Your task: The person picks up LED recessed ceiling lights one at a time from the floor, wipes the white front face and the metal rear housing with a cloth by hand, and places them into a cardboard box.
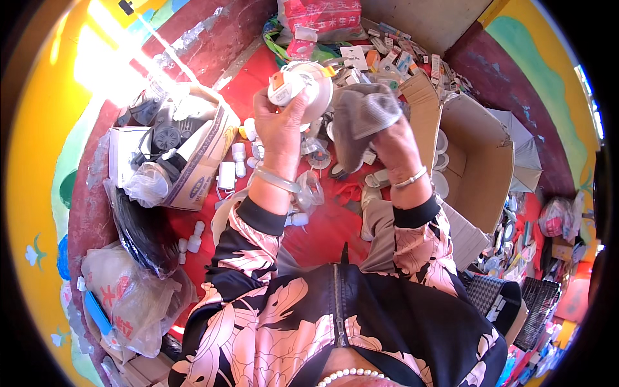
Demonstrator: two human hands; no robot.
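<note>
Left of the cardboard box [476, 151], a white round fixture [311, 91] is gripped by the left hand [280, 122], grey cloth [358, 122] by the right hand [398, 149]. The fixture is judged light, rigid, fragile; rim hold advised.

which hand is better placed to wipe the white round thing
Probably the right hand: it holds the grey cloth up beside the white round thing, which the left hand is gripping.

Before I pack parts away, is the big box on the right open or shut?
Open: the box has flaps folded outward, and its inner walls show.
</note>
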